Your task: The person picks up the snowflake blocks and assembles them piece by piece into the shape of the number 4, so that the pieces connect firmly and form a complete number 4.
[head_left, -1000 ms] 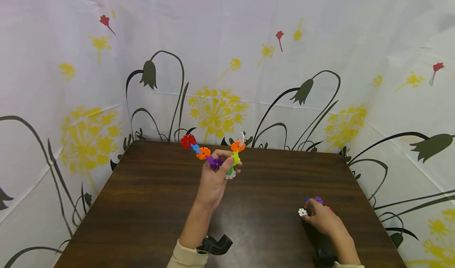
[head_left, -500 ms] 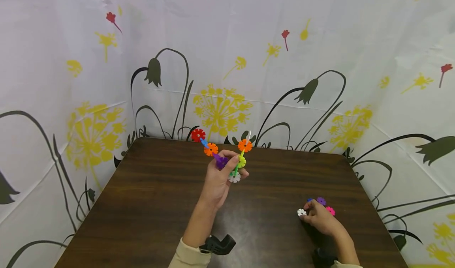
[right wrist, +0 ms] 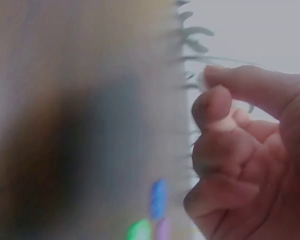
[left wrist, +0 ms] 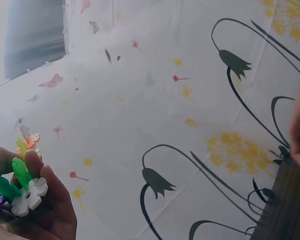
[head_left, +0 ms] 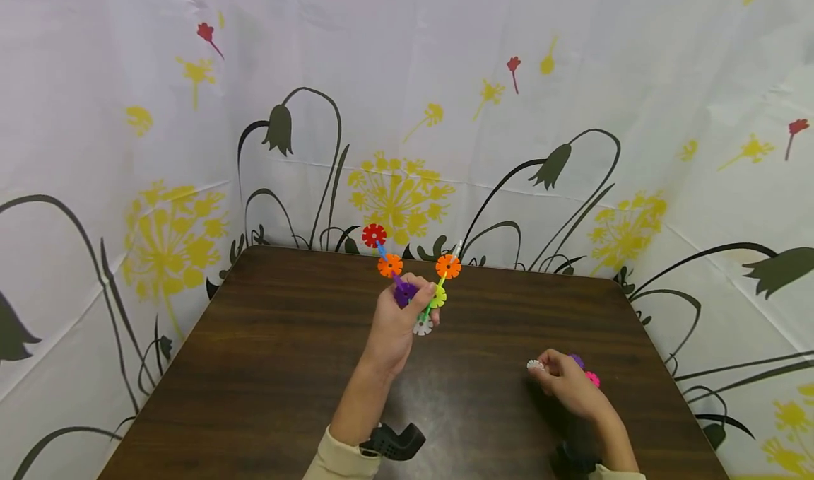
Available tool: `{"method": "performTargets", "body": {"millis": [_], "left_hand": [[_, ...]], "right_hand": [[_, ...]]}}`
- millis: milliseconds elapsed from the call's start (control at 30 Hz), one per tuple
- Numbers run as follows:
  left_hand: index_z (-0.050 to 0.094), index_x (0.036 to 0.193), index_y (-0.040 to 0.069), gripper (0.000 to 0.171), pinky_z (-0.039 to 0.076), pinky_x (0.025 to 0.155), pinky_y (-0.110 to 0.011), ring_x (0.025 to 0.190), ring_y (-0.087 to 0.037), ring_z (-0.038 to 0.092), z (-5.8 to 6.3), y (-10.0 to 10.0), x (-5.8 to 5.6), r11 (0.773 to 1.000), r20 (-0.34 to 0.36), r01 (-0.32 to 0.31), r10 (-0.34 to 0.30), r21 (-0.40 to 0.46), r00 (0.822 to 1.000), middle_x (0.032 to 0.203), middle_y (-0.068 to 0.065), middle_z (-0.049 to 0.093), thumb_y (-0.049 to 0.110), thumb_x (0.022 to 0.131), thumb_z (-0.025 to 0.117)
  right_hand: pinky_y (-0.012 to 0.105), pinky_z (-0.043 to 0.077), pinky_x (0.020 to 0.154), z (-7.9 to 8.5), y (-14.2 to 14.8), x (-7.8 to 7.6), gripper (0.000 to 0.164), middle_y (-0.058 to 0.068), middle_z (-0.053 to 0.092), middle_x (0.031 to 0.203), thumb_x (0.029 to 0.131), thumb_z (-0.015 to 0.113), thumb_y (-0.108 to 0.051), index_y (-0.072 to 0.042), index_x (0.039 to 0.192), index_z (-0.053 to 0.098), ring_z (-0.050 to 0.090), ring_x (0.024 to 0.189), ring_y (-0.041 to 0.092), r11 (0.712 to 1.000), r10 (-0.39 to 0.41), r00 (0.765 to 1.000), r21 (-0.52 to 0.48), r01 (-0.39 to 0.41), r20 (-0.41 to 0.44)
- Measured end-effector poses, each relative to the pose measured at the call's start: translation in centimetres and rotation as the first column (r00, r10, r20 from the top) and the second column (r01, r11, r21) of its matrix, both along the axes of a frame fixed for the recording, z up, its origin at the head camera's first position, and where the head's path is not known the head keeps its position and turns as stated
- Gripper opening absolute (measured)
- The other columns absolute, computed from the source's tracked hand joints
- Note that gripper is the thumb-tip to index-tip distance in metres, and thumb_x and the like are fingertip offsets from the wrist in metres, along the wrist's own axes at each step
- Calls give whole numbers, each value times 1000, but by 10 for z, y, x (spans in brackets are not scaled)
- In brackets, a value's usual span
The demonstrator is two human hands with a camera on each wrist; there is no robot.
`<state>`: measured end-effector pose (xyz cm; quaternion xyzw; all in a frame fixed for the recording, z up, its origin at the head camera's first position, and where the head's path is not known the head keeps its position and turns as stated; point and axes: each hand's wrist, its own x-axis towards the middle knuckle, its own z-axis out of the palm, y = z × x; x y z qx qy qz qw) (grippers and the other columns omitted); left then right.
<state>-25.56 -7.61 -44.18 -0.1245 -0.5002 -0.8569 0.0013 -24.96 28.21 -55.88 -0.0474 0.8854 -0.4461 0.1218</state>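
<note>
My left hand holds a V-shaped chain of interlocking flower discs above the middle of the table. One arm of the V ends in a red disc, the other in a white one seen edge-on behind an orange disc. At the bottom of the V is another white disc; green pieces beside it show in the left wrist view, partly covered by fingers. Between thumb and forefinger, my right hand pinches a loose white disc, raised off the table at the right.
Beyond my right hand lie a purple disc and a pink disc on the dark wooden table. A blue disc and a green disc appear blurred in the right wrist view. A flower-printed curtain surrounds the table's far side.
My right hand has lifted the white disc off the table. The chain in my left hand has shifted rightward in view and turned, its red end swinging more upright; the head view also shifted slightly.
</note>
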Motion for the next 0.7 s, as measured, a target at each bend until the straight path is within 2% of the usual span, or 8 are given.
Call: {"method": "performTargets", "body": {"millis": [100,200,300,400,467,633,700], "left_hand": [[60,94,13,14,58,64,-23,64,-12,62,0,0,2,1000,-10,-3,3,-25,1000,90,-1,66,12,108,63],[60,97,11,11,58,65,-23,65,-12,63,1,-1,4,998,-42,-4,1,-69,999,90,0,66,13,108,64],[62,102,4,12,59,68,-24,67,-12,65,1,-2,5,993,-73,-6,-3,-120,997,89,-1,68,14,107,66],[63,108,-2,18,62,72,-26,71,-13,67,1,-2,6,985,-98,-16,-1,-170,995,91,-3,68,14,106,69],[65,109,-3,19,61,73,-25,73,-13,66,2,-2,7,975,-128,-41,13,-219,992,89,-4,68,15,105,71],[70,106,3,13,52,66,-22,73,-14,59,4,2,8,938,-216,-127,58,-323,975,82,-7,63,15,103,73],[71,105,5,12,47,63,-22,71,-14,54,4,3,8,934,-224,-137,63,-331,973,82,-6,60,16,103,74]], "right_hand": [[28,49,55,22,-14,-4,27,2,61,74,108,69,-28,-2,109,63,55,60,11,999,-24,995,-39,20,-95],[31,55,57,52,-27,-8,23,9,67,79,109,66,-27,-4,112,66,61,63,21,997,-38,973,-78,21,-226],[31,59,60,85,-41,-10,22,13,70,85,111,62,-26,-4,114,67,65,67,29,992,-54,940,-128,11,-337],[28,59,64,114,-54,-11,22,6,72,90,113,60,-24,-4,115,67,67,71,24,985,-70,910,-172,-1,-408],[27,59,64,130,-63,-11,19,5,73,92,112,60,-20,-3,117,67,69,72,22,977,-74,886,-210,-27,-459],[22,59,65,158,-83,-7,16,7,75,92,109,61,-6,0,125,64,71,72,17,949,-96,808,-298,-102,-582],[21,59,66,166,-88,-5,19,5,76,91,108,62,-2,2,127,62,72,72,15,938,-109,782,-324,-123,-614]]}}
